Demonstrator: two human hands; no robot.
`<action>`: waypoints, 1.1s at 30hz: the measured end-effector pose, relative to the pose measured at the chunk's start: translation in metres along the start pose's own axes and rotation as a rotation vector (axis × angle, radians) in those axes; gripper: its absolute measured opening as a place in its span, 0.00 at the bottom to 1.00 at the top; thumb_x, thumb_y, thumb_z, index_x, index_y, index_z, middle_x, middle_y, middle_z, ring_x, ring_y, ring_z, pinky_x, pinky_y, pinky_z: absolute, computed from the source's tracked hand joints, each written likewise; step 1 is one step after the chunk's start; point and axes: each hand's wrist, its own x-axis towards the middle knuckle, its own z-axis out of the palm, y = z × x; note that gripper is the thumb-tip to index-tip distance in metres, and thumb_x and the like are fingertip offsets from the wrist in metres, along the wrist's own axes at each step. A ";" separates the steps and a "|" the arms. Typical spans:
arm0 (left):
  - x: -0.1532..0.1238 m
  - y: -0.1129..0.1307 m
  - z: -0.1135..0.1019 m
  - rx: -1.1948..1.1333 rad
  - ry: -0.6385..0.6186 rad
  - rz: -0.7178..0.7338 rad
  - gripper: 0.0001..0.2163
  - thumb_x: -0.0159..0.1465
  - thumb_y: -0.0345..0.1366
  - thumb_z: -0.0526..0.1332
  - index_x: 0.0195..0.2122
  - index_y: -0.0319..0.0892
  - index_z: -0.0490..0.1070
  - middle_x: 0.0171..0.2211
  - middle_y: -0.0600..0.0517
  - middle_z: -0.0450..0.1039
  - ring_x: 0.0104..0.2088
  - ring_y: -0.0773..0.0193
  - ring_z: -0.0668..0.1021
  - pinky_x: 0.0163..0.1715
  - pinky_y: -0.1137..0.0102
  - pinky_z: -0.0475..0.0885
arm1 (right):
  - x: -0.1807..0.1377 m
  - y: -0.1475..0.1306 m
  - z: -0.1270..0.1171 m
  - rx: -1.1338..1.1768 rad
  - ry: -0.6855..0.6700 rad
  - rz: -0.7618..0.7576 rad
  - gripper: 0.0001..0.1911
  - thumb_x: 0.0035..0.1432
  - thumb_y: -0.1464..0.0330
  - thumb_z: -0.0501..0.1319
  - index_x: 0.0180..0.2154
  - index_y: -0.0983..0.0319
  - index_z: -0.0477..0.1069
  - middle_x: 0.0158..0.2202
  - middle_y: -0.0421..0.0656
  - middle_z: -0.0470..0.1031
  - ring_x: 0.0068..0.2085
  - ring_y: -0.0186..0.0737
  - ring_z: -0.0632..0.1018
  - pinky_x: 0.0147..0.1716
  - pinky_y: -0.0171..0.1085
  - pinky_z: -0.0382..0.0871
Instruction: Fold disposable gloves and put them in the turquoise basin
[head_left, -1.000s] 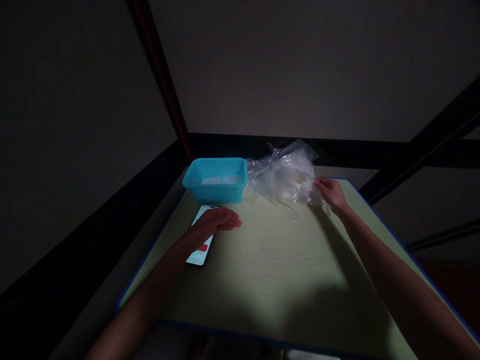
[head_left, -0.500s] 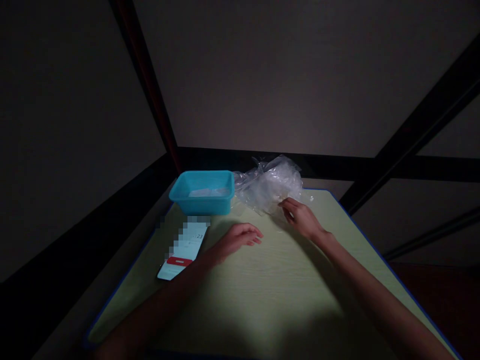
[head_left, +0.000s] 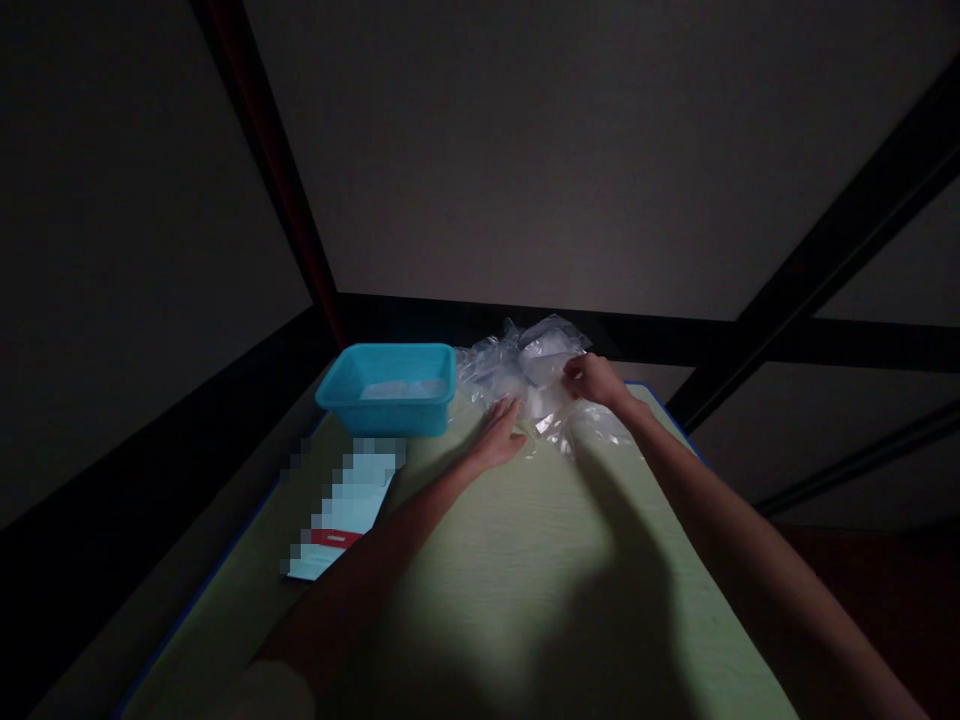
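While plastic bag (head_left: 541, 362) lies just beyond spread left hand (head_left: 499, 437), right hand (head_left: 600, 382) pinches bag's right side.

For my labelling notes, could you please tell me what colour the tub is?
The tub is turquoise blue, seen best in the head view.

Blue-edged table (head_left: 465, 560) is holding the items | turquoise tub (head_left: 394, 415) is sitting far left | lit phone (head_left: 352, 500) is lying in front of it | crumpled clear plastic (head_left: 487, 365) is lying right of the tub
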 end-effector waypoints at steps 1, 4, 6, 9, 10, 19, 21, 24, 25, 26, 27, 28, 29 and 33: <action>0.003 -0.004 -0.001 0.013 0.008 -0.004 0.33 0.53 0.27 0.58 0.62 0.34 0.52 0.65 0.39 0.45 0.65 0.47 0.46 0.62 0.54 0.43 | 0.002 0.002 -0.007 0.055 0.016 -0.012 0.07 0.57 0.71 0.60 0.36 0.67 0.72 0.34 0.45 0.75 0.35 0.40 0.77 0.36 0.38 0.71; 0.006 -0.010 -0.002 0.041 0.031 -0.012 0.33 0.54 0.28 0.58 0.62 0.34 0.51 0.65 0.39 0.46 0.65 0.47 0.47 0.62 0.55 0.45 | 0.009 0.005 -0.026 0.228 0.093 -0.053 0.07 0.50 0.75 0.62 0.22 0.66 0.70 0.19 0.40 0.71 0.23 0.36 0.75 0.28 0.34 0.68; 0.005 -0.010 -0.001 0.052 0.043 -0.014 0.32 0.54 0.28 0.57 0.62 0.33 0.51 0.65 0.38 0.46 0.65 0.47 0.47 0.62 0.56 0.45 | 0.013 0.005 -0.036 0.346 0.164 -0.078 0.10 0.48 0.73 0.64 0.18 0.65 0.68 0.15 0.39 0.68 0.20 0.35 0.73 0.24 0.34 0.66; 0.001 -0.006 0.000 0.055 0.051 -0.007 0.32 0.54 0.27 0.57 0.61 0.31 0.52 0.65 0.37 0.45 0.65 0.49 0.48 0.63 0.57 0.45 | 0.018 -0.003 -0.044 0.535 0.282 -0.100 0.09 0.50 0.67 0.62 0.21 0.63 0.67 0.18 0.39 0.68 0.21 0.35 0.72 0.21 0.33 0.65; 0.000 -0.004 0.000 0.052 0.052 -0.004 0.32 0.54 0.27 0.57 0.61 0.31 0.53 0.65 0.37 0.45 0.65 0.49 0.48 0.63 0.58 0.45 | 0.019 -0.007 -0.046 0.591 0.308 -0.106 0.08 0.51 0.67 0.60 0.23 0.62 0.66 0.19 0.39 0.70 0.22 0.34 0.73 0.21 0.33 0.66; -0.013 0.010 -0.007 -0.070 0.070 -0.023 0.30 0.53 0.25 0.57 0.58 0.33 0.57 0.64 0.39 0.48 0.65 0.52 0.50 0.63 0.60 0.46 | -0.002 -0.044 -0.078 1.198 0.343 -0.318 0.07 0.57 0.68 0.56 0.27 0.59 0.62 0.32 0.39 0.76 0.29 0.30 0.76 0.26 0.29 0.69; -0.019 0.015 -0.012 -0.124 0.073 -0.044 0.29 0.52 0.24 0.57 0.58 0.32 0.58 0.64 0.38 0.49 0.65 0.53 0.51 0.63 0.60 0.45 | -0.016 -0.049 -0.090 1.209 0.297 -0.376 0.07 0.58 0.68 0.56 0.27 0.58 0.63 0.34 0.37 0.76 0.29 0.29 0.76 0.27 0.28 0.69; -0.031 0.025 -0.018 -0.228 0.076 -0.085 0.30 0.52 0.24 0.58 0.58 0.31 0.57 0.64 0.38 0.49 0.64 0.54 0.51 0.63 0.61 0.43 | -0.043 -0.058 -0.105 1.265 0.223 -0.388 0.10 0.58 0.70 0.55 0.24 0.58 0.64 0.35 0.37 0.77 0.28 0.28 0.75 0.25 0.28 0.69; -0.037 0.028 -0.020 -0.269 0.073 -0.100 0.30 0.52 0.25 0.58 0.58 0.32 0.57 0.64 0.39 0.49 0.64 0.54 0.52 0.63 0.61 0.43 | -0.053 -0.061 -0.108 1.294 0.196 -0.375 0.11 0.58 0.71 0.55 0.24 0.58 0.65 0.34 0.37 0.77 0.27 0.27 0.75 0.25 0.27 0.69; -0.043 0.030 -0.023 -0.314 0.063 -0.117 0.30 0.53 0.26 0.58 0.58 0.34 0.57 0.63 0.40 0.51 0.64 0.54 0.53 0.63 0.60 0.45 | -0.063 -0.063 -0.110 1.324 0.165 -0.363 0.11 0.58 0.72 0.55 0.23 0.59 0.65 0.34 0.37 0.78 0.26 0.26 0.75 0.24 0.26 0.68; -0.050 0.032 -0.026 -0.363 0.046 -0.136 0.29 0.53 0.27 0.59 0.58 0.36 0.58 0.62 0.42 0.54 0.63 0.54 0.55 0.62 0.59 0.47 | -0.073 -0.065 -0.110 1.354 0.127 -0.348 0.11 0.58 0.72 0.55 0.23 0.59 0.66 0.33 0.36 0.78 0.25 0.26 0.74 0.23 0.25 0.69; -0.058 0.033 -0.030 -0.414 0.020 -0.157 0.28 0.54 0.28 0.59 0.57 0.38 0.58 0.61 0.43 0.58 0.62 0.53 0.58 0.60 0.59 0.51 | -0.083 -0.065 -0.109 1.393 0.090 -0.321 0.10 0.57 0.72 0.56 0.23 0.58 0.67 0.33 0.36 0.78 0.24 0.25 0.74 0.23 0.24 0.69; -0.067 0.034 -0.034 -0.468 -0.018 -0.181 0.25 0.56 0.31 0.58 0.56 0.39 0.60 0.58 0.43 0.63 0.60 0.52 0.62 0.58 0.58 0.56 | -0.092 -0.063 -0.105 1.434 0.047 -0.281 0.10 0.56 0.72 0.57 0.23 0.58 0.67 0.32 0.35 0.78 0.24 0.24 0.74 0.23 0.23 0.69; -0.106 0.029 -0.056 -0.654 -0.238 -0.288 0.19 0.63 0.47 0.50 0.49 0.40 0.64 0.44 0.41 0.75 0.41 0.53 0.79 0.39 0.59 0.72 | -0.121 -0.036 -0.065 1.467 -0.168 -0.008 0.04 0.50 0.68 0.63 0.27 0.60 0.69 0.31 0.38 0.77 0.23 0.26 0.74 0.23 0.24 0.72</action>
